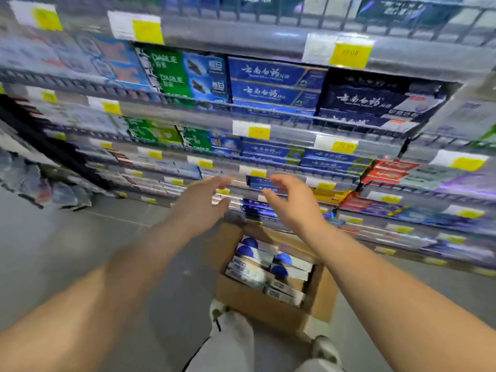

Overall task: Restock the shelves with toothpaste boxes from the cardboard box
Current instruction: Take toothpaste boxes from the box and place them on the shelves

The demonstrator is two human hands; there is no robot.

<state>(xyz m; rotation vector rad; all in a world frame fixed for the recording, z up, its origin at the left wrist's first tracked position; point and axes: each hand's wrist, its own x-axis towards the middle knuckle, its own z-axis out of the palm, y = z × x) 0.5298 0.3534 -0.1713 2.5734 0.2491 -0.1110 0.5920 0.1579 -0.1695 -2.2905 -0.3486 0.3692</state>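
Observation:
An open cardboard box [271, 308] stands on the floor in front of the shelves, holding several white toothpaste boxes [264, 260] with blue circles. Both my arms stretch forward above it. My left hand [200, 204] is held out with relaxed, spread fingers and holds nothing. My right hand [291, 202] is also empty, with fingers loosely curved, just in front of a blue toothpaste box [259, 181] on a lower shelf. The frame is blurred by motion.
Tiered wire shelves [281, 130] full of green, blue, dark and red toothpaste boxes fill the view, with yellow price tags [259, 132] on the rails. My knees and a shoe [324, 347] are at the bottom, beside the box. Grey floor lies at left.

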